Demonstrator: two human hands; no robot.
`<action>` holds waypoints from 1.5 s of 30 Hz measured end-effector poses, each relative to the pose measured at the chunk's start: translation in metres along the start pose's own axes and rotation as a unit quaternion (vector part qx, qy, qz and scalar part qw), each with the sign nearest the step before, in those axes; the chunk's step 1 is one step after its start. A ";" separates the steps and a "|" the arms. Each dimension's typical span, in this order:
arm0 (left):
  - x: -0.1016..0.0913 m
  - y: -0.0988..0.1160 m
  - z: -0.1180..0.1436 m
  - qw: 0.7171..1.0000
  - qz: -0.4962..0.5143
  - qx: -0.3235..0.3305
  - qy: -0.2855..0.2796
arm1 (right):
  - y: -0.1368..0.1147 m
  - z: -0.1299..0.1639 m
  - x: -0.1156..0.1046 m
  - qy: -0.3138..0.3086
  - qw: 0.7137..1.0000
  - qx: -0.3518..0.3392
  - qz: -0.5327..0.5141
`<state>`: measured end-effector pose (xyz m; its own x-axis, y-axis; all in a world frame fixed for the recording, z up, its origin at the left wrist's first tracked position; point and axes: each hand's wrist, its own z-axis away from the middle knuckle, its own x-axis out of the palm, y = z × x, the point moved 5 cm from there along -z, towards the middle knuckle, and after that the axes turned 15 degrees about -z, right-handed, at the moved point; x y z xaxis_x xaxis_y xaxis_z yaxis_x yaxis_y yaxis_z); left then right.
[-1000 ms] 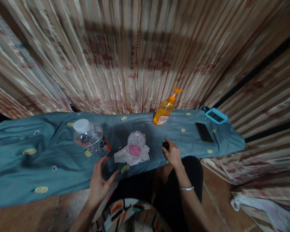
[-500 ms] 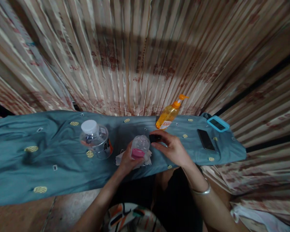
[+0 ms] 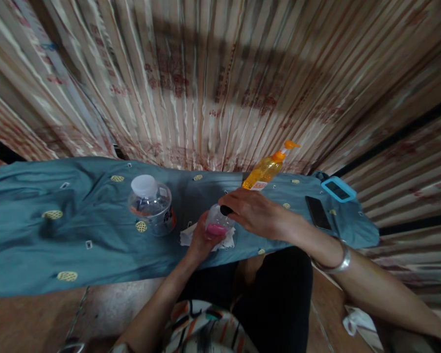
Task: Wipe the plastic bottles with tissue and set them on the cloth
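My left hand (image 3: 203,240) is wrapped round a small clear bottle (image 3: 213,215) with pink at its lower part. Over the bottle's top, my right hand (image 3: 252,213) grips a black cap (image 3: 226,210) between thumb and fingers. The cap is at the bottle's mouth; whether it is seated there I cannot tell. A crumpled white tissue (image 3: 228,241) lies under and beside the bottle. To the left stands a large clear plastic jar (image 3: 156,211) with a white lid (image 3: 144,186). Behind my right hand is an orange pump bottle (image 3: 264,171).
A black phone (image 3: 318,212) and a light-blue framed device (image 3: 338,189) lie at the right end of the table. A teal cloth with yellow pineapple prints (image 3: 106,230) covers the table. Pleated curtains (image 3: 213,88) hang right behind it.
My right hand has moved left with the black cap, from beside the bottle to over its mouth. The left hand still holds the bottle. The whole view has shifted slightly.
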<state>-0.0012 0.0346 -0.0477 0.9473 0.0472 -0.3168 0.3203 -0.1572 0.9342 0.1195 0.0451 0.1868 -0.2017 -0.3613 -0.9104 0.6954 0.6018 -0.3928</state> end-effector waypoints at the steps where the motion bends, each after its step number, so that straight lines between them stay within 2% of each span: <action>1: 0.000 0.000 0.000 1.000 0.000 0.000 0.001 | -0.002 -0.001 0.000 -0.003 1.000 0.007 0.018; 8: 0.001 -0.001 0.001 1.000 0.019 0.008 0.010 | -0.006 -0.007 0.000 0.006 0.993 0.055 0.104; 13: 0.001 -0.001 0.001 1.000 0.014 0.013 0.013 | -0.007 -0.006 -0.006 -0.022 0.997 0.004 0.079; 19: -0.002 0.001 -0.001 1.000 -0.004 0.020 0.013 | -0.007 -0.009 -0.004 -0.016 0.993 0.044 0.107; 24: -0.001 0.001 0.000 0.999 -0.021 0.024 0.009 | -0.010 -0.010 0.000 -0.033 0.995 0.020 0.094; 29: 0.001 -0.004 0.000 1.000 -0.012 0.014 0.009 | -0.004 -0.010 0.003 -0.010 0.993 0.053 0.108; 34: 0.001 -0.004 0.000 1.000 -0.010 0.021 0.007 | -0.003 -0.010 0.001 -0.037 0.995 0.027 0.087; 40: 0.000 -0.002 0.001 1.000 -0.007 0.020 0.010 | 0.000 -0.010 0.000 -0.012 0.993 0.065 0.094; 45: 0.001 -0.002 0.001 1.000 -0.013 0.024 0.009 | 0.000 -0.009 0.000 -0.033 0.996 0.037 0.069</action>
<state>-0.0014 0.0343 -0.0500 0.9387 0.0699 -0.3375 0.3447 -0.2028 0.9165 0.1132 0.0510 0.1854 -0.0565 -0.3250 -0.9440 0.7626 0.5962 -0.2510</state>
